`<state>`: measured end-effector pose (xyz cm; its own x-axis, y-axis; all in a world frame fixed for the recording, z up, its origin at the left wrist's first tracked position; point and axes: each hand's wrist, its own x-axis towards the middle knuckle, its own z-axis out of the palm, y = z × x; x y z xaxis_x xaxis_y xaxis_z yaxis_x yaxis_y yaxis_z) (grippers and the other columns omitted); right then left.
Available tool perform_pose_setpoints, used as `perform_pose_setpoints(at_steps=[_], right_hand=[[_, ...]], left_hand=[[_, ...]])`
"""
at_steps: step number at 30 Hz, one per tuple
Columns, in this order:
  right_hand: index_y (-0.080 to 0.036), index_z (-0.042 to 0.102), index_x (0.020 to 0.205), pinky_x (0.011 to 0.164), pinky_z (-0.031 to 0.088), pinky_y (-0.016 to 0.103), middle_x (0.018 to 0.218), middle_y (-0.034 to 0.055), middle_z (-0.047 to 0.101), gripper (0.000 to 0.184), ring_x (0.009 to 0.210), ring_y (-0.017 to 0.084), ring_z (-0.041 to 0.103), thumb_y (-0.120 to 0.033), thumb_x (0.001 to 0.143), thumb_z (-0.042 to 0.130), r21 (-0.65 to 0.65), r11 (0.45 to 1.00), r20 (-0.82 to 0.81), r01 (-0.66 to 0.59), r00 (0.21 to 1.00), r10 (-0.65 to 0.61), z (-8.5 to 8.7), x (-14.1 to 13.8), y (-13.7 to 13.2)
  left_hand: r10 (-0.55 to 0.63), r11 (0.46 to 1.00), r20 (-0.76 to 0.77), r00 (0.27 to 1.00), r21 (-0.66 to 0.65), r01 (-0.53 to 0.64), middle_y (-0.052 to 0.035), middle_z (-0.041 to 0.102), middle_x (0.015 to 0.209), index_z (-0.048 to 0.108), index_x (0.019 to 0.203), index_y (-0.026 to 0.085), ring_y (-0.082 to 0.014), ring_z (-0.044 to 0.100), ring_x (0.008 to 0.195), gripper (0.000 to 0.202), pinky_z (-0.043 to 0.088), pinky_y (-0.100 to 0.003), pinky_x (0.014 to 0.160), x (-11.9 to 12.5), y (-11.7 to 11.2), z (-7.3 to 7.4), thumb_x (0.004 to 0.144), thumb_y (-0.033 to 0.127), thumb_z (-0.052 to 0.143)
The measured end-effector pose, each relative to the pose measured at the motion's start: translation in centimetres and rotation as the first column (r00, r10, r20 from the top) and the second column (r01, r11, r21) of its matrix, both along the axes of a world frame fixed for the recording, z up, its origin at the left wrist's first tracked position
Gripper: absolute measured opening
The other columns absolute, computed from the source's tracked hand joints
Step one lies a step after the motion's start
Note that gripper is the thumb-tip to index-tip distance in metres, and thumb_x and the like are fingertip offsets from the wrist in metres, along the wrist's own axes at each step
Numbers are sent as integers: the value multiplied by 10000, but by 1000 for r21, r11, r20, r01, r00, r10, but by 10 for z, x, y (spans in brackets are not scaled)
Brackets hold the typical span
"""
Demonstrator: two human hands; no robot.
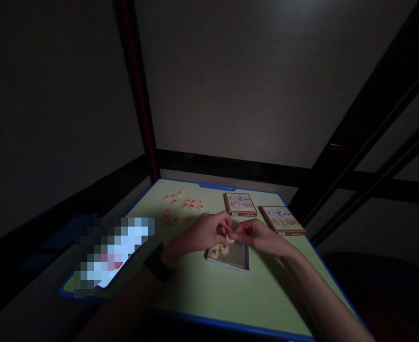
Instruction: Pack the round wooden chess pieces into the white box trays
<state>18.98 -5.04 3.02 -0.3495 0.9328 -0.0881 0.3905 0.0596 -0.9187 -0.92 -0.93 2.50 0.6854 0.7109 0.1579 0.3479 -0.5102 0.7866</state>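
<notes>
1. Forearms enter from the bottom edge. The right forearm [316, 299] runs up from the lower right and the left forearm [124, 304] from the lower left, with a dark wristband [157, 262] on the left wrist.
2. Left hand [204, 232]: knuckles up, fingers curled in toward frame centre, tips bunched together. Cannot tell whether they grip anything.
3. Right hand [257, 236]: thumb and forefinger are pinched on a round piece [230, 239], the other fingers folded. The two hands' fingertips meet at this piece.
4. Round piece: small pale disc, cream-coloured, dark marking on its face too small to read. It is held at frame centre, just above the far left corner of a tray [236, 259].
5. Tray: shallow, grey, rectangular, lying flat on the table [209, 294]. Two or three similar pale discs [220, 248] sit in its left end.
6. Table: light green top, blue rim.
7. Loose discs with red markings [181, 206] are scattered at the upper left of the tabletop, well apart from the hands.
8. Two flat printed boxes with orange borders lie beyond the hands, one [240, 203] at centre and the other [282, 219] to its right.
</notes>
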Motion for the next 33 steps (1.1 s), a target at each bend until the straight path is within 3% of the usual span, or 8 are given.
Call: perform_pose_setpoints(at_steps=[4,8,12,15,19,26,29,33], right_hand=[[-130,683,677,535,316,230,569,-41,527,417,554,93,408,-541,745,686,-1,996,95,-84,992,84,-1,4,-2],[-152,705,653,524,301,232,534,-43,493,237,543,100,396,-344,780,648,51,991,400,-125,912,95,6,2,-9],[-190,710,629,513,268,244,512,-36,501,160,518,108,415,-238,769,650,104,980,616,-169,784,70,9,-5,-18],[-213,718,661,523,264,259,585,-3,598,146,546,132,496,-247,788,654,150,969,720,-196,693,29,7,-10,-22],[-208,726,784,547,265,278,723,47,690,144,657,179,603,-286,846,623,162,942,790,-294,610,54,8,-12,-25],[-188,703,947,610,320,286,946,91,740,190,830,226,671,-309,921,559,102,930,859,-354,503,98,15,-22,-27],[-190,696,989,639,352,286,988,96,739,226,879,238,674,-351,943,545,109,931,861,-349,501,87,14,-27,-28],[-187,696,981,692,388,290,1019,104,735,249,921,246,672,-378,950,540,155,929,829,-336,555,63,7,-31,-28]], left_hand=[[-69,997,-16,998,33,69,8,720,916,638,962,202,-133,642,793,337,464,-228,688,-4,1,1,662,153,783],[-59,989,-207,977,120,85,31,667,771,639,751,178,-125,563,682,420,375,-217,582,-20,13,4,474,351,903],[-167,986,-435,885,-75,149,70,571,554,603,577,179,-92,470,502,421,286,-230,492,-33,18,6,466,466,890],[-256,967,-491,833,-114,230,73,535,486,614,533,183,-87,427,452,374,282,-251,497,-34,15,4,523,451,874],[-269,958,-522,810,-63,278,69,538,491,644,558,183,-83,414,459,338,298,-249,524,-29,12,0,574,445,856],[-221,972,-583,782,-63,228,66,552,536,672,631,170,-82,414,481,359,283,-240,508,-26,11,-2,585,482,842],[-222,973,-568,793,-77,217,66,555,538,671,625,166,-81,417,486,362,282,-242,509,-26,10,-2,580,481,845],[-263,965,-516,815,-123,234,71,489,459,638,564,166,-71,386,446,391,271,-239,484,-28,11,-4,627,516,803]])
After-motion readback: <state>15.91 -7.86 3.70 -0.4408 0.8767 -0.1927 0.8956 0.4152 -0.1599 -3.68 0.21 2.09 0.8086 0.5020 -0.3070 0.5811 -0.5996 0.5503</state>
